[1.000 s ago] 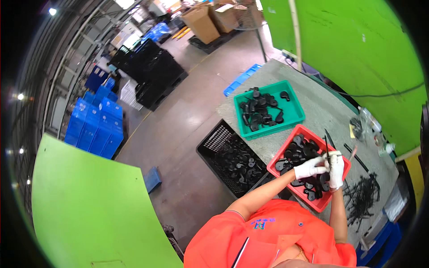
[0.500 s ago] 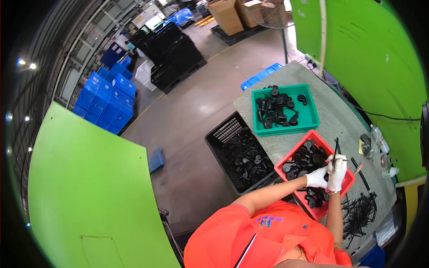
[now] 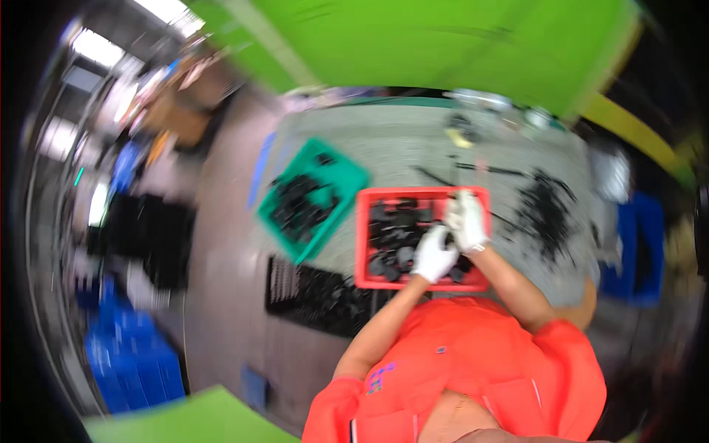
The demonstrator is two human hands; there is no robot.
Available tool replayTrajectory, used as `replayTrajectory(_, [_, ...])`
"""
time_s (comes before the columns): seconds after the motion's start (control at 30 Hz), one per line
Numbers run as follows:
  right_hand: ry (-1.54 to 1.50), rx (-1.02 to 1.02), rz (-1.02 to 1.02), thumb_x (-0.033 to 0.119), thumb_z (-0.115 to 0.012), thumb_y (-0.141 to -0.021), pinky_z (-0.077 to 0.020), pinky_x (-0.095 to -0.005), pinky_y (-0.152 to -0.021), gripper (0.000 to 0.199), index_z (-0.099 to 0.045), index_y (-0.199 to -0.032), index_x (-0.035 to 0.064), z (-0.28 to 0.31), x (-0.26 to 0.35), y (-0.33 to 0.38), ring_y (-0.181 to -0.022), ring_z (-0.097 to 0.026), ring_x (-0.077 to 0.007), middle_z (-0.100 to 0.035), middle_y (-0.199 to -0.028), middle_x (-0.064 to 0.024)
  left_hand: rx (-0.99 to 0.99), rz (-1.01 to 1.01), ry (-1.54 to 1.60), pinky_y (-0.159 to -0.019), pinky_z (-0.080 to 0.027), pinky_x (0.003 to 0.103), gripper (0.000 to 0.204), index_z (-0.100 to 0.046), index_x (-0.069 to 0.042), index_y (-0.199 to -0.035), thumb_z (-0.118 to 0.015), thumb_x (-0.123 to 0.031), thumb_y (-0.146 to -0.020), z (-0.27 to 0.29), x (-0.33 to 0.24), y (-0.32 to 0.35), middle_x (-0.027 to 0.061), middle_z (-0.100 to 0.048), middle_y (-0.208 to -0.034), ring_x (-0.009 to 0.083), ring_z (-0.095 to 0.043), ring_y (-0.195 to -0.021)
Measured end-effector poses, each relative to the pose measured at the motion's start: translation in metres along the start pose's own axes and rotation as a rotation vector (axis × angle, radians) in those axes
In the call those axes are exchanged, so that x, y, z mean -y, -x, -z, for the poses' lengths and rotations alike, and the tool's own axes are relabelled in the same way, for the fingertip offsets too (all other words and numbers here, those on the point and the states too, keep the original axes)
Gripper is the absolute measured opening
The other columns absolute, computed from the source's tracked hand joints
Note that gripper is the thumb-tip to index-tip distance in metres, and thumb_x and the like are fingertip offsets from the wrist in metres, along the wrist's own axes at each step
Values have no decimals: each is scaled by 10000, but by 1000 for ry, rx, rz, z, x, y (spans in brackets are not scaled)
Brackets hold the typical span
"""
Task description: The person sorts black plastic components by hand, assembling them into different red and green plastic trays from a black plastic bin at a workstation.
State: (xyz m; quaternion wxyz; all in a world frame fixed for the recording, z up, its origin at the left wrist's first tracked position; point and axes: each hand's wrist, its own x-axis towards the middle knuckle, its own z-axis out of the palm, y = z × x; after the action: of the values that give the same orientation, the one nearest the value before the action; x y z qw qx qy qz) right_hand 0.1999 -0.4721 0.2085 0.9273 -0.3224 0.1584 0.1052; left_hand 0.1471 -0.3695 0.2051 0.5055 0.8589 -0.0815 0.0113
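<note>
On the worktable (image 3: 369,133), a near tray (image 3: 362,240) of small parts (image 3: 402,232) sits directly before the person, the left hand (image 3: 434,255) and right hand (image 3: 467,221) over its right part. A second tray (image 3: 347,173), likewise loaded, lies askew to its left, slightly farther off. Thin strips (image 3: 546,210) are piled to its right. A filled crate (image 3: 281,284) stands at the table's left edge, probably lower, though blur obscures this. Behind the table rises a panel (image 3: 443,44); beyond its right side is a bin (image 3: 626,255).
</note>
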Motion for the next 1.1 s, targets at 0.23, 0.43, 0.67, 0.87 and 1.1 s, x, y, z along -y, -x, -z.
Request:
replayTrajectory(0.23, [782,-29,450,76,-482,-874,-427,-260,-523,71,-522,-847,24,-13,8,48,-553,-514,-99,-519,-610,-36,357,123,-290,-727,-492,428,328,-590,-11,-1005,-636,-185,-731,-21,0,3,212,-626,-852,377,-607,-818])
replayTrajectory(0.43, [1401,-99,1457,85,-488,-878,-402,-219,-498,78,-547,-900,39,60,47,46,-560,-494,-69,-558,-659,-22,456,492,571,-667,-448,244,135,-627,-14,-887,-650,-76,-769,-53,8,0,33,-630,-835,109,-562,-736])
replayTrajectory(0.67, [1482,-746,1078,167,-608,-792,-433,-353,-738,99,-646,-786,75,102,147,41,-817,-557,-247,-625,-840,-77,88,121,-243,-699,-468,411,301,-583,-20,-859,-686,-270,-728,-23,1,-8,169,-608,-792,336,-598,-764])
replayTrajectory(0.87, [1839,-636,676,190,-614,-798,-447,-362,-859,309,-606,-1075,54,186,200,48,-991,-587,-286,-630,-1026,-145,109,83,-529,-761,-464,470,365,-525,-70,-953,-667,-315,-723,-27,12,-13,168,-542,-953,368,-517,-931])
replayTrajectory(1.1, [1058,-680,933,233,-529,-899,-459,-264,-751,323,-587,-1124,9,161,215,42,-842,-590,-156,-635,-990,-87,118,126,-503,-820,-458,447,468,-510,-101,-1075,-686,-352,-721,-2,28,3,143,-496,-1047,344,-470,-1017])
